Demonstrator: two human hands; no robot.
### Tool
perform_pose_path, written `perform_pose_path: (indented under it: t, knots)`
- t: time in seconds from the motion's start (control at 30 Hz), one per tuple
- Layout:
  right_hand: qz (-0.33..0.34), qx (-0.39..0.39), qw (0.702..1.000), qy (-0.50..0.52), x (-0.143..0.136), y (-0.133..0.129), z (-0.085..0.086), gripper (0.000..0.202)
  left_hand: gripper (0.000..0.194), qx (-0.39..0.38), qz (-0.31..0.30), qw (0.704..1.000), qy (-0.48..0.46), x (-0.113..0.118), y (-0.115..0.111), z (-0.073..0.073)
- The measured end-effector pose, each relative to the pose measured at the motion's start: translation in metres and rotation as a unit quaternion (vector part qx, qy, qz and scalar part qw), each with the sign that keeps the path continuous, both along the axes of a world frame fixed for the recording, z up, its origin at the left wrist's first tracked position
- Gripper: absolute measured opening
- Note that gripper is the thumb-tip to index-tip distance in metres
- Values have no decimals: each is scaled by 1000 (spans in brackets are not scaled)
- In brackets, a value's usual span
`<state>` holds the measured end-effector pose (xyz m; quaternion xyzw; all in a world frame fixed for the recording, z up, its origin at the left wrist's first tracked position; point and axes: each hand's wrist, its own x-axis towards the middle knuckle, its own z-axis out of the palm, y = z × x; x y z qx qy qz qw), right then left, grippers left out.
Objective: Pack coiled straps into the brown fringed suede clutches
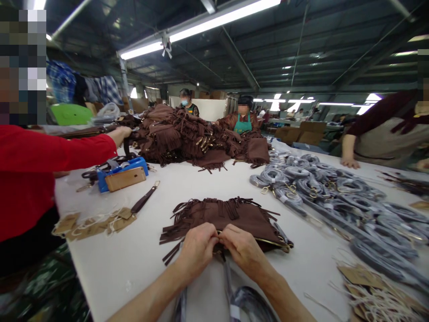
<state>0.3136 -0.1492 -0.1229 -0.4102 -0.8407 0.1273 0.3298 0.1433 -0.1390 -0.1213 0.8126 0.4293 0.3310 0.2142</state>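
Now the left hand (199, 245) and right hand (240, 245) pinch the bag (204, 215) at its near edge, seemingly working the zip (273, 243); next needs steadiness.

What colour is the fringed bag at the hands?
The bag is brown, clearest in the head view.

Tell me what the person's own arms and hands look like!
The left hand and right hand are bare: no gloves, and I can't see any rings. Both forearms are bare too, with no sleeves or watch in view.
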Motion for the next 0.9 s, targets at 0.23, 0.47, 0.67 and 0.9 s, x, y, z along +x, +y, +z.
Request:
perform_pose_path:
  t: [0.23,0.47,0.67,0.9]
  knots:
    - [-67,-128,989,4,12,-12,23,23,17,-34,-10,997,-66,-3,5,11]
    - [-197,-106,965,-138,6,-55,43,21,17,-8,-71,996,-50,-8,3,17]
    - [-170,-225,924,-259,-11,-91,17,68,15,76,-48,995,-52,-21,9,16]
    - [-114,-269,935,-204,28,-120,7,72,22,25,-70,989,126,-58,21,1]
